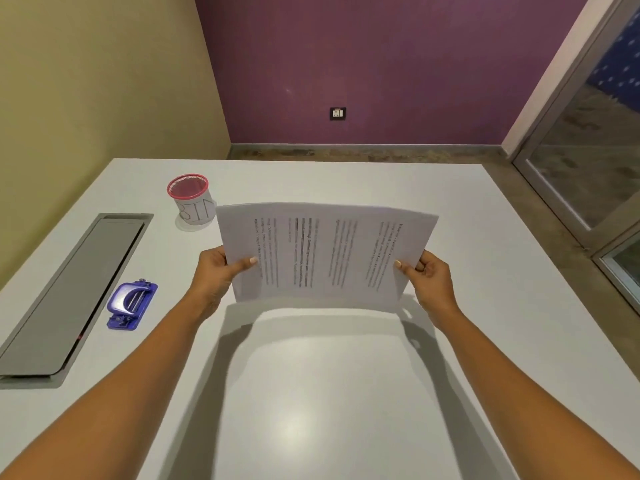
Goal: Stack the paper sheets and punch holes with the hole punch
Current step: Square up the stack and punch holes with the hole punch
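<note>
A stack of printed paper sheets [325, 254] is held up off the white table [311, 393], turned sideways so the text lines run vertically. My left hand [218, 271] grips the stack's left edge, thumb on the front. On the right edge, my right hand [427, 275] pinches the sheets the same way. The sheets bow slightly and cast a shadow on the table below. A blue hole punch [131, 304] lies flat on the table to the left of my left forearm, apart from both hands.
A red-rimmed mesh cup with a paper label reading "BIN" [192, 202] stands behind the stack's left corner. A grey cable-tray lid [69, 292] is set into the table at far left. A glass door [595, 150] lies beyond the table's right edge.
</note>
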The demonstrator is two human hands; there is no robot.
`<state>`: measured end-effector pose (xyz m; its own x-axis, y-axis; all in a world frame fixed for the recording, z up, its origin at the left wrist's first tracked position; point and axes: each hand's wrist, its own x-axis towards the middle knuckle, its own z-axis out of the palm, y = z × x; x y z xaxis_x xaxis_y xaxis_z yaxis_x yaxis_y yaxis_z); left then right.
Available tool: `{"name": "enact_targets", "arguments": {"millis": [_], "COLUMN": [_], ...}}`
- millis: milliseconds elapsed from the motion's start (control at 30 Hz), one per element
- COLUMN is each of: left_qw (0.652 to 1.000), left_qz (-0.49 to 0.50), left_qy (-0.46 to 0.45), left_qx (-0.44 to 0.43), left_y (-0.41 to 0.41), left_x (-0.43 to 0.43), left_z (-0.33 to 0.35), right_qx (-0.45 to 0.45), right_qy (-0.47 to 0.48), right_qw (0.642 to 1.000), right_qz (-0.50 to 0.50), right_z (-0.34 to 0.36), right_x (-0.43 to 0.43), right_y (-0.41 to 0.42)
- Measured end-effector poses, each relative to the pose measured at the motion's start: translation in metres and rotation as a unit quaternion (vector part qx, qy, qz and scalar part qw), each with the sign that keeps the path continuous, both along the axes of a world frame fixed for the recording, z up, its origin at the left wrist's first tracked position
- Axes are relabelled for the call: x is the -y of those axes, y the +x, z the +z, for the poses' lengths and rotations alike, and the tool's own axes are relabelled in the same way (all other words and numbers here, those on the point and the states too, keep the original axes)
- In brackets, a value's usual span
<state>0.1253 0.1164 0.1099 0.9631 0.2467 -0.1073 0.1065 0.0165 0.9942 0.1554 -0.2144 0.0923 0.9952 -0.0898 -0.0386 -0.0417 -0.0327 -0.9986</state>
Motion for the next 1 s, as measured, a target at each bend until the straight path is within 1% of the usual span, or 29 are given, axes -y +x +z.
{"name": "enact_targets", "arguments": {"millis": [133,300,433,533,700,867,1000], "left_qw": [1.0,0.999,0.999,0.999,0.999,0.999,0.999], "left_qz": [0.021,0.049,0.033,0.03,0.036,0.019,0.044], "left_qy": [0.008,0.014,0.02,0.013,0.014,0.017,0.019], "left_qx": [0.02,0.002,-0.029,-0.042,-0.023,-0.035,-0.024], "left_y": [-0.004,-0.009,-0.017,-0.021,-0.018,-0.019,-0.022], "left_x": [0.011,0.024,0.03,0.033,0.036,0.035,0.035], "left_z": [-0.007,-0.016,-0.027,-0.032,-0.023,-0.024,-0.025], "right_qx": [0.019,0.025,0.003,-0.019,-0.026,-0.052,-0.063], "right_qy": [-0.004,-0.025,-0.049,-0.044,-0.038,-0.05,-0.052], "right_qw": [1.0,0.999,0.998,0.998,0.997,0.997,0.996], "right_qz": [-0.017,-0.04,-0.036,-0.045,-0.064,-0.035,-0.038], "right_z": [-0.003,-0.009,-0.02,-0.025,-0.021,-0.022,-0.021], "right_x": [-0.01,-0.017,-0.016,-0.016,-0.018,-0.018,-0.019], "right_y": [-0.004,-0.008,-0.013,-0.014,-0.01,-0.011,-0.012]}}
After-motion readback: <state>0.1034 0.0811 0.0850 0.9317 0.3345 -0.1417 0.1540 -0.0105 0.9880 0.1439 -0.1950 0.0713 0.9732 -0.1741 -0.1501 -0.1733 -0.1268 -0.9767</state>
